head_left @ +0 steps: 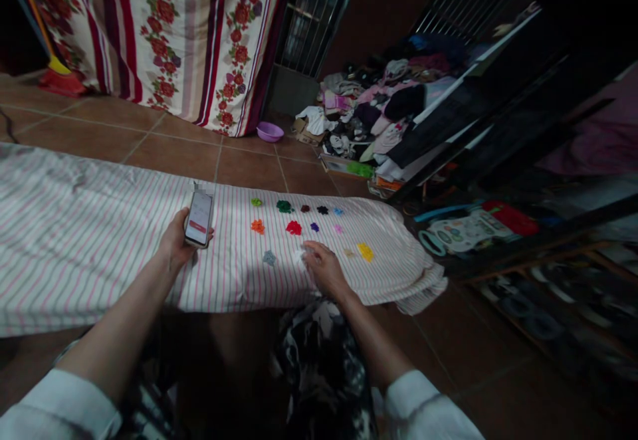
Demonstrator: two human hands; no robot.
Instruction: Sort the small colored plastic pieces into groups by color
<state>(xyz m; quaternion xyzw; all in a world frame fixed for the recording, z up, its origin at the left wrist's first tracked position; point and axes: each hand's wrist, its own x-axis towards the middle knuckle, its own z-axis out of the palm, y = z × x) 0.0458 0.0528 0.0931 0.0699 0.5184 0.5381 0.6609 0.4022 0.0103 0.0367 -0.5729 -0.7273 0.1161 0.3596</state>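
Note:
My left hand [177, 237] is wrapped round a smartphone [199, 217] with a lit screen, above the striped cloth [119, 247]. My right hand [325, 266] reaches low over the cloth, fingers apart, at a small white pile [300, 254] that it partly covers. Small heaps sorted by colour lie around it: red [294, 227], orange [257, 226], grey [269, 257], dark green [284, 206], light green [256, 202], brown [305, 208], black [322, 210], light blue [338, 211], purple [314, 226], pink [338, 228], beige [348, 252] and yellow [365, 251]. The pieces are too small to identify.
Beyond the cloth is a tiled floor [194, 151] with a purple basin [270, 131] and a red broom [62, 81]. A floral curtain [194, 34] hangs behind. Clothes [373, 108] are heaped at the back, and a dark rack [538, 260] stands at right.

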